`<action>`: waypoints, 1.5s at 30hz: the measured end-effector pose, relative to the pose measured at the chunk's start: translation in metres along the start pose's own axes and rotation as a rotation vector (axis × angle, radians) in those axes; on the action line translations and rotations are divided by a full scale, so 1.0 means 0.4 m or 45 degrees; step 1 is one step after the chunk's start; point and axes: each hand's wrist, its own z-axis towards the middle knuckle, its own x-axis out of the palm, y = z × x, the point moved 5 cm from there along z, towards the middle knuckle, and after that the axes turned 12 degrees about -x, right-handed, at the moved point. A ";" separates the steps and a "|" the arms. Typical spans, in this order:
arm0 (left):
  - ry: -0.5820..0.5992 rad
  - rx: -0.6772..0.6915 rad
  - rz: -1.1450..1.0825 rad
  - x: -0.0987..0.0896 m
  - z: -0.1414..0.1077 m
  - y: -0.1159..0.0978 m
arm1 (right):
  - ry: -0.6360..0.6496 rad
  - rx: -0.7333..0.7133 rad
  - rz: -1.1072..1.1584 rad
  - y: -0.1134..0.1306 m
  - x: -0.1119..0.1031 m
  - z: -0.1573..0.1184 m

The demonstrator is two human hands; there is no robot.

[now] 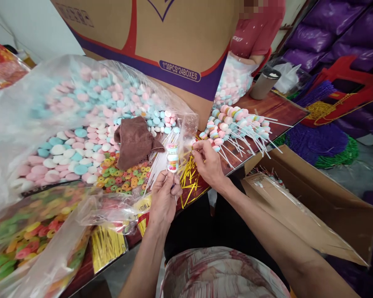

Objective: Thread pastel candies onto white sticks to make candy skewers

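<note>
My left hand (165, 190) pinches the stick of a marshmallow skewer (173, 156), which stands upright in a clear printed wrapper. To its right, my right hand (209, 162) has thumb and fingertips pressed together; what they hold, if anything, is too small to make out. Gold twist ties (190, 184) lie loose on the table below and between the hands. White sticks (157, 167) lie in a bundle left of the skewer. A brown cloth (135, 142) rests beside them, close to ring-shaped gummies (124, 176).
A big plastic bag of marshmallows (71, 153) spreads over the left. A large carton (149, 37) stands behind. Unwrapped marshmallow skewers (239, 122) are piled at right, near a tumbler (265, 84). An open cardboard box (317, 207) sits lower right. Another person (251, 35) is behind the carton.
</note>
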 end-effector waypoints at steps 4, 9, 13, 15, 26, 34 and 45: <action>-0.131 0.074 0.019 0.008 0.010 0.004 | -0.280 0.393 0.725 0.034 -0.001 -0.024; -0.187 0.203 0.123 0.034 0.012 0.011 | -0.365 0.721 0.871 0.058 0.037 -0.113; -0.035 0.253 0.164 0.056 0.009 0.015 | -0.324 0.693 0.682 0.054 0.044 -0.147; 0.002 0.266 0.174 0.058 0.005 0.016 | -0.291 0.656 0.643 0.054 0.038 -0.146; -0.028 0.446 0.380 0.068 -0.002 0.024 | -0.244 0.697 0.661 0.062 0.031 -0.145; 0.305 -0.205 0.049 0.087 -0.021 0.027 | 0.032 0.722 1.141 0.069 0.019 -0.122; 0.068 0.196 0.425 0.086 -0.027 0.023 | 0.190 0.450 0.440 0.085 -0.014 -0.112</action>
